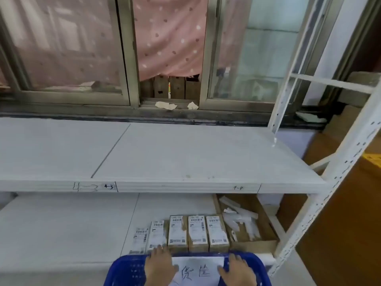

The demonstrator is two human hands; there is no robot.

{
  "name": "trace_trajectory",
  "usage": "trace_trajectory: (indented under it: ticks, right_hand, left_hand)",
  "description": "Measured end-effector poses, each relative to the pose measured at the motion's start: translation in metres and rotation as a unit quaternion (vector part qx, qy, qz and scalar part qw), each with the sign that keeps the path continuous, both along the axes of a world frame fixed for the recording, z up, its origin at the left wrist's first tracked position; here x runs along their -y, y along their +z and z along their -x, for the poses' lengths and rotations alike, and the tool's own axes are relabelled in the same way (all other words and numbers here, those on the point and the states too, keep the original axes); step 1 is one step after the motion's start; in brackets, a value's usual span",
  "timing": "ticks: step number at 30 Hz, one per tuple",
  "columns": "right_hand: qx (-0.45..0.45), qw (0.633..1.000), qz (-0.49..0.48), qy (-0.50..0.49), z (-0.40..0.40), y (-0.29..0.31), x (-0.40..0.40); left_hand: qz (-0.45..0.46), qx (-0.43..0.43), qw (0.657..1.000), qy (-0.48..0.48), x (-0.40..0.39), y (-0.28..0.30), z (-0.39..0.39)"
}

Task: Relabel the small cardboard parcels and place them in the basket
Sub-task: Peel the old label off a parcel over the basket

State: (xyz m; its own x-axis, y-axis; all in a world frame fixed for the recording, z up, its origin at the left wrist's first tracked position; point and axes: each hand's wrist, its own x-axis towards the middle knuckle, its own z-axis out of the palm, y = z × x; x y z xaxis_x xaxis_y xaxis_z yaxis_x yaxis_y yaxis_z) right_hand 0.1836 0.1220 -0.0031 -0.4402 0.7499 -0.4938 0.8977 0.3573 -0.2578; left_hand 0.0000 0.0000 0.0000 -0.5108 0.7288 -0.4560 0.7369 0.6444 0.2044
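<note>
- White shelf [61, 230] at lower frame carries the parcels [198, 233], long axes pointing away, just above the basket [125, 271].
- Left hand [160, 265] nearest, fingers flat on the basket; right hand [237, 271] likewise, holding nothing.

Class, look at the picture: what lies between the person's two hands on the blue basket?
In the head view, a white paper sheet with handwritten characters lies between the left hand and right hand, across the blue basket.

white metal shelving [185, 157] stands before a grimy sliding window [127, 58], a pink dotted curtain [171, 38] hanging behind its glass
</note>
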Motion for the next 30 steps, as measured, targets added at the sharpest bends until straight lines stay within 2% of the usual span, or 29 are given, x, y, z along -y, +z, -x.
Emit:
trace_trajectory:
  ticks: [3,8,17,23,30]
  right_hand:
    - [-0.012,1.000,-0.017,-0.021,0.004,-0.012,-0.012]
    - [-0.005,0.999,-0.042,-0.005,0.019,-0.038,-0.022]
    - [-0.001,0.987,-0.158,0.027,0.018,-0.081,-0.023]
    - [-0.036,0.975,-0.217,0.024,0.011,-0.094,-0.032]
    - [-0.063,0.974,-0.216,0.009,0.022,-0.106,-0.047]
  left_hand:
    - [-0.023,-0.031,0.999,0.008,-0.020,-0.011,0.000]
    - [-0.010,0.014,1.000,0.007,-0.049,-0.035,-0.003]
    - [-0.048,-0.058,0.997,-0.015,-0.068,-0.083,-0.005]
    - [-0.073,-0.024,0.997,-0.010,-0.073,-0.099,-0.016]
    - [-0.117,-0.022,0.992,0.030,-0.095,-0.108,-0.026]
